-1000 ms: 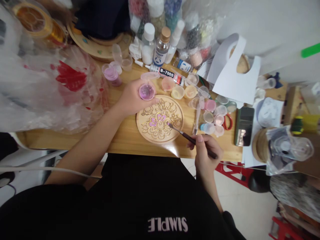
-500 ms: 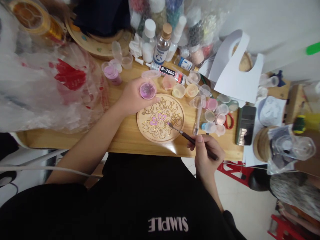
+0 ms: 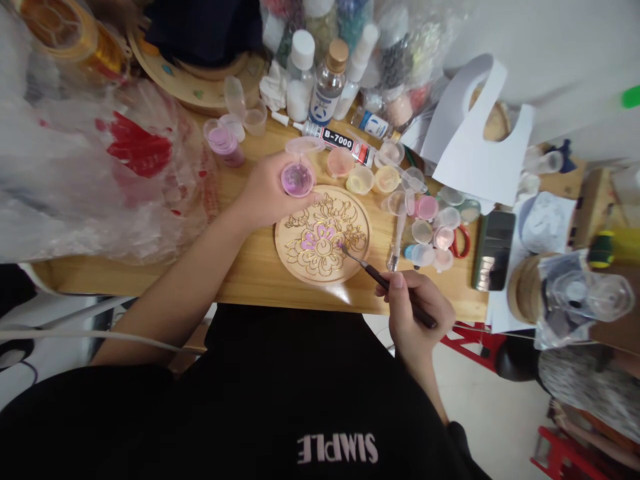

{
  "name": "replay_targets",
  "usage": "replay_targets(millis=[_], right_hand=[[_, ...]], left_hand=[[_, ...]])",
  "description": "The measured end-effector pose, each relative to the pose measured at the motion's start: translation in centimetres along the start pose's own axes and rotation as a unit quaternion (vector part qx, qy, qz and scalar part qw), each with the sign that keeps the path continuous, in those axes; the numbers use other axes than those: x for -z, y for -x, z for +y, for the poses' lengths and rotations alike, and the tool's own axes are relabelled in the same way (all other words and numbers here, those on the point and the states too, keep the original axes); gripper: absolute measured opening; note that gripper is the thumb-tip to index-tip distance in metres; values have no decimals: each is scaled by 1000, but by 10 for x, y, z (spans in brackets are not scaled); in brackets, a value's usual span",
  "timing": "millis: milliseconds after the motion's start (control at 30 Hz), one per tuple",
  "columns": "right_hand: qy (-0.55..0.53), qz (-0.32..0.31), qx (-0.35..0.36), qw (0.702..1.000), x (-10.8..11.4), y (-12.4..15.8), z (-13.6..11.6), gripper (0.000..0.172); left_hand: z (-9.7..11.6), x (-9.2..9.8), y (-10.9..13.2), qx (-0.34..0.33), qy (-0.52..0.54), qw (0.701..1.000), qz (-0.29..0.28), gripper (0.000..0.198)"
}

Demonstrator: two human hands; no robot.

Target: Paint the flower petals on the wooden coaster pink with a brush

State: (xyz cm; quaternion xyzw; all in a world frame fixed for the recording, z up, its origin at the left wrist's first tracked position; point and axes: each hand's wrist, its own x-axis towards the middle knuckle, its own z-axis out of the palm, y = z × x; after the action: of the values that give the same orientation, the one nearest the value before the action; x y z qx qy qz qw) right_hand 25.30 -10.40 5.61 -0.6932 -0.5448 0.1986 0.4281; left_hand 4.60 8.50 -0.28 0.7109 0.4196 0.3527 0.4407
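Note:
A round wooden disc (image 3: pixel 323 235) with a gold-outlined flower design lies on the wooden table (image 3: pixel 250 267), its centre petals filled pink. My left hand (image 3: pixel 265 193) is closed around a small open cup of pink paint (image 3: pixel 297 179) held just above the disc's upper left edge. My right hand (image 3: pixel 413 317) pinches a thin dark paintbrush (image 3: pixel 385 283) near the table's front edge. The brush tip rests on the disc, right of the pink petals.
Several small paint cups (image 3: pixel 425 227) cluster right of the disc, with a B-7000 glue tube (image 3: pixel 340 141) and bottles (image 3: pixel 327 83) behind. A plastic bag (image 3: pixel 100 167) covers the left. A phone (image 3: pixel 493 250), red scissors (image 3: pixel 457 243) and white paper (image 3: pixel 475 147) lie right.
Little has changed. The brush tip has shifted slightly on the disc and my right hand has edged a little to the right; the left hand keeps holding the pink cup.

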Motion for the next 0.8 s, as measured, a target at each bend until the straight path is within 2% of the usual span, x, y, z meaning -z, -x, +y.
replay_targets(millis=[233, 467, 600, 700, 800], right_hand=[[54, -42, 90, 994, 2, -3, -8, 15], [110, -57, 145, 982, 0, -13, -21, 21], [122, -51, 146, 980, -3, -17, -27, 24], [119, -40, 138, 982, -4, -18, -30, 27], [114, -38, 122, 985, -4, -19, -31, 27]], left_hand=[[1, 0, 0, 0, -4, 1000, -1, 23], [2, 0, -1, 15, -9, 1000, -3, 22], [3, -1, 0, 9, -11, 1000, 14, 20], [4, -2, 1, 3, -55, 998, 37, 19], [4, -4, 1, 23, -99, 994, 46, 17]])
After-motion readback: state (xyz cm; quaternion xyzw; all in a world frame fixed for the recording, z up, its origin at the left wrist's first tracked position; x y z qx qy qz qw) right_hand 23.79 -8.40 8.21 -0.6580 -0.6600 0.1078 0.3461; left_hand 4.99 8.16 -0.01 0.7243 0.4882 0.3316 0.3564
